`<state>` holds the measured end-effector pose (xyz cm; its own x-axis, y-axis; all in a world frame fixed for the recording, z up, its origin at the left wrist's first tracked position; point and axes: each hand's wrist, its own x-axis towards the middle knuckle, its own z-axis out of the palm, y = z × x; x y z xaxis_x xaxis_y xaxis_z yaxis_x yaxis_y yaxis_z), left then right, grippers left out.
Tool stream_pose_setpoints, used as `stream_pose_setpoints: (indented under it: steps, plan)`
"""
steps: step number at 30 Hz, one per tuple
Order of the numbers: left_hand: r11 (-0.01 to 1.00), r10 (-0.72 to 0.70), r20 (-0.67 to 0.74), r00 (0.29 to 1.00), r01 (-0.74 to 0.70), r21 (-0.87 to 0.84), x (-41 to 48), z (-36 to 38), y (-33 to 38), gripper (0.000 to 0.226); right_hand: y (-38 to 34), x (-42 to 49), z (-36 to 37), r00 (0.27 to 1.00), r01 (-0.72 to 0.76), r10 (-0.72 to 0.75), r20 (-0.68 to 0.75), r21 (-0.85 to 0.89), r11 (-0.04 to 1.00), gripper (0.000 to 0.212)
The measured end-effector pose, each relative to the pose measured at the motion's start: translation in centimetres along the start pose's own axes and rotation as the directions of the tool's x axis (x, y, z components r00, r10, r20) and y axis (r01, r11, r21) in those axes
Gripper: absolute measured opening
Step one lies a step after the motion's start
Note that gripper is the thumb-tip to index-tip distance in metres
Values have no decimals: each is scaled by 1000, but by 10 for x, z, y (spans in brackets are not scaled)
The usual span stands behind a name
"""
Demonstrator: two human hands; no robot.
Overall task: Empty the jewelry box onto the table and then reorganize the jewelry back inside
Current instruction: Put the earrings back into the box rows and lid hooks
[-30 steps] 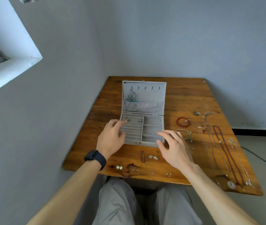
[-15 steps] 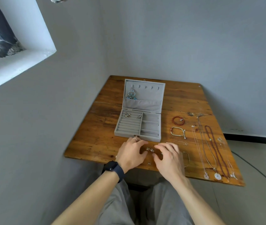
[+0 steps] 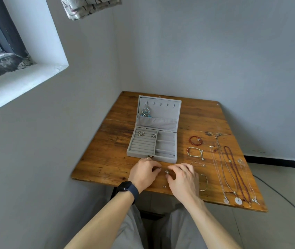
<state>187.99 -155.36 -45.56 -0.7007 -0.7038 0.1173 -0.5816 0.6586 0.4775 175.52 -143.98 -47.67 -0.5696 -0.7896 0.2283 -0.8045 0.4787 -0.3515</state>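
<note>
A wooden table [image 3: 114, 159] fills a grey corner; the left hand [image 3: 144, 175] and right hand [image 3: 183, 179] curl beside an earring [image 3: 167, 171] between them, grip unclear.

No writing or number can be read, even on the jewelry box [image 3: 161, 112].
</note>
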Motion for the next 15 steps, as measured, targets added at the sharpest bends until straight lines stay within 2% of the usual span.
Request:
stream_pose_setpoints:
  steps: [6, 9, 12, 15]
  plan:
    - [921, -153, -85, 985, 111, -374, -4, -25, -16, 18, -2, -1, 2, 1000, 21, -21, -16, 17, 1000, 18]
    - [842, -241, -115, 964, 148, -519, -6, -39, -24, 11, -2, -2, 4, 998, 53, -52, -27, 28, 998, 12]
    - [723, -316, -72, 946, 191, -664, -8, -51, -33, 17, -4, -3, 1, 997, 75, -73, -40, 47, 996, 10]
    - [619, -350, -29, 936, 208, -757, -11, -62, -40, 24, -9, -1, -9, 995, 100, -94, -43, 174, 980, 10]
